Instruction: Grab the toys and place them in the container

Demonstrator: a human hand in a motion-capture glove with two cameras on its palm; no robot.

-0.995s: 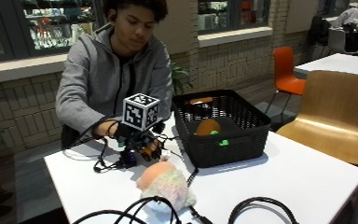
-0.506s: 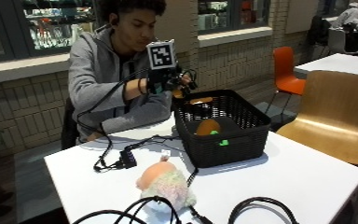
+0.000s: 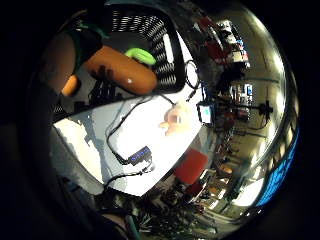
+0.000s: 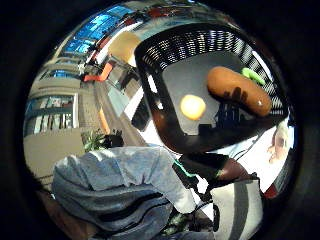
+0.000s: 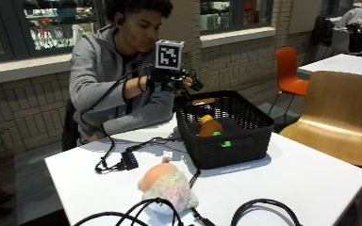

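In the outside view my gloved right hand (image 5: 178, 82) hangs in the air over the rear left corner of the black mesh basket (image 5: 231, 155). An orange carrot toy (image 5: 211, 128) with a green top lies in the basket. The palm views look down on that carrot (image 3: 120, 72) (image 4: 239, 91) and on a small yellow ball (image 4: 192, 106) beside it. A small orange piece (image 5: 203, 101) shows at the basket's back rim. A pink and pale plush toy (image 5: 165, 183) lies on the white table in front of the basket, apart from my hand. Whether my hand holds anything is hidden.
A black hub (image 5: 129, 160) with its cable lies on the table left of the basket. Black cable loops (image 5: 256, 212) lie along the front edge. A wooden chair (image 5: 338, 113) stands at the right. The person's bare hand is out of sight.
My hand has risen from the table by the hub to above the basket's rear left corner. In the last half second it shifted slightly toward the basket.
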